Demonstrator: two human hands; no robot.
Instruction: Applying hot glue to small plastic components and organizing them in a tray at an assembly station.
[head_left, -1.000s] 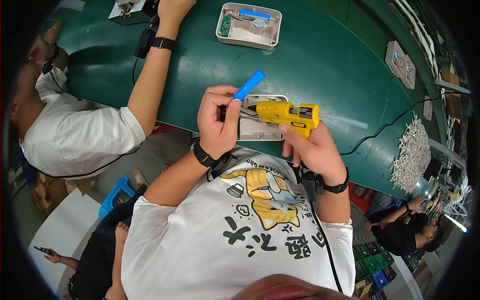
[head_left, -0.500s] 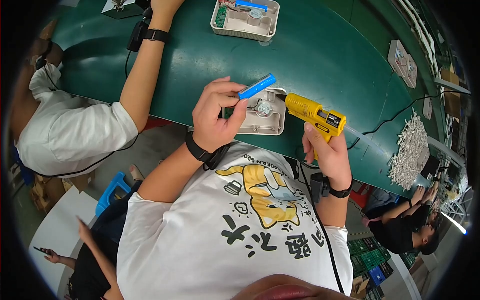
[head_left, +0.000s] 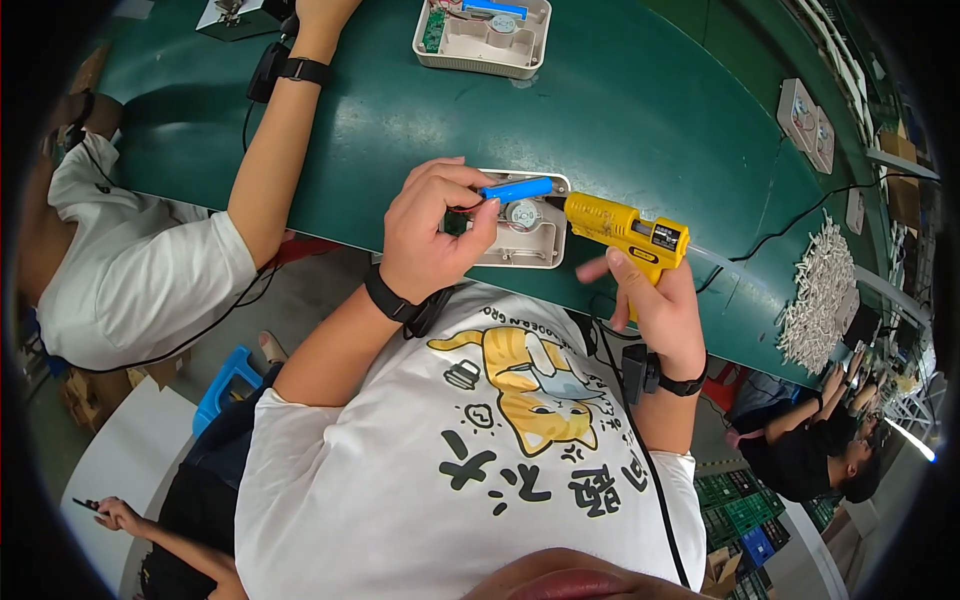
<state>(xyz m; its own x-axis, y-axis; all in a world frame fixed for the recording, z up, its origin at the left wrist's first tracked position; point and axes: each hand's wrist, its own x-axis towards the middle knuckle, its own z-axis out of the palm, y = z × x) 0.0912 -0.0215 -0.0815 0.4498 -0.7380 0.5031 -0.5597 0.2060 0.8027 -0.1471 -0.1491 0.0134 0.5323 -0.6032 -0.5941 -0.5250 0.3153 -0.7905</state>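
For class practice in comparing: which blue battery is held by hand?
The near battery, gripped by the left hand; the far battery lies in the far case, no hand touching it.

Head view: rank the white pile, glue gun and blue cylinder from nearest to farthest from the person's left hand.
1. Blue cylinder: held in the left hand.
2. Glue gun: to its right, in the right hand.
3. White pile: far right, beyond the right hand.
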